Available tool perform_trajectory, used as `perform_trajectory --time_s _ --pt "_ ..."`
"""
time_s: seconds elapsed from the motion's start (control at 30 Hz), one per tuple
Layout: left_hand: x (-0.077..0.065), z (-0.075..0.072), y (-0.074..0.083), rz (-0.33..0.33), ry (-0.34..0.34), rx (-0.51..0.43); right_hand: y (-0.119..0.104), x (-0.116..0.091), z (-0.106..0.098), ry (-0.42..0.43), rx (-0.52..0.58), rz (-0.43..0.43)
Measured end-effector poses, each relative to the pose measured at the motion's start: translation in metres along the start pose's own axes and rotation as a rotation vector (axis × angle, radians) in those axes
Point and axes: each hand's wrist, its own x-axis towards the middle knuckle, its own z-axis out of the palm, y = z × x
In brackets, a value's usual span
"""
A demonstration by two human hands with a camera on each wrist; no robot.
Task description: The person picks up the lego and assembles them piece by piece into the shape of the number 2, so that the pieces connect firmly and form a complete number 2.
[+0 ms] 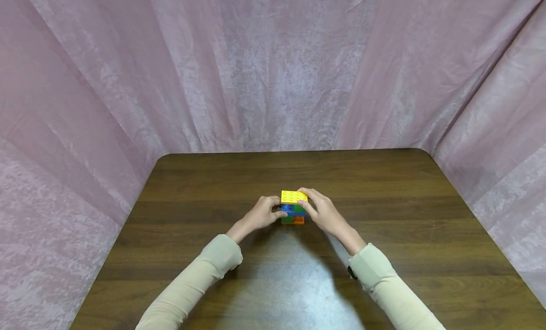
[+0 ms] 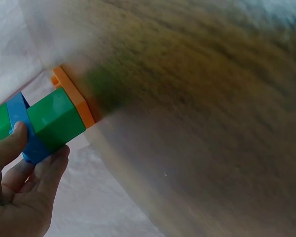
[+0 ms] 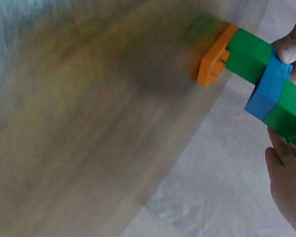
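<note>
A tower of toy building bricks stands on the wooden table. Its base is a flat orange brick [image 2: 75,96], with a green block [image 2: 56,118] on one side of it. Above lies a flat blue brick [image 3: 272,86], then a second green block [image 3: 287,111], offset to the other side. A yellow brick [image 1: 291,197] tops the stack. From the left, my left hand [image 1: 263,213] pinches the blue brick between thumb and fingers. My right hand [image 1: 323,213] grips the right end of the yellow brick, thumb in front and fingers behind.
The brown wooden table [image 1: 204,178] has rounded far corners. Pink velvet curtains [image 1: 273,74] hang behind it and along both sides. Light glares off the table's near middle, between the two sleeved forearms.
</note>
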Motion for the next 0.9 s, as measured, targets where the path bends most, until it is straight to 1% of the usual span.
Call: perform_trajectory --time_s 0.2,0.43,0.6,0.73,0.9 --pt "-0.0001 0.0001 -0.0036 -0.007 -0.009 -0.011 -0.0033 0.0018 -0.003 -0.024 -0.069 -0.034" --pt "0.0011 -0.0003 -0.0067 0.02 0.001 -0.006 -0.0034 0.0031 -0.0037 -0.027 -0.113 -0.04" --pt "0.0007 -0.0002 -0.0063 0.03 0.015 0.013 -0.0036 0.0026 -0.0021 -0.001 -0.145 -0.06" --pt "-0.0001 -0.0005 -0.0035 0.023 0.015 0.011 -0.0039 0.0023 -0.0007 0.022 -0.145 -0.079" --pt "-0.0008 0.0 -0.0016 0.017 0.014 0.006 -0.0028 0.001 0.0021 0.036 -0.139 -0.07"
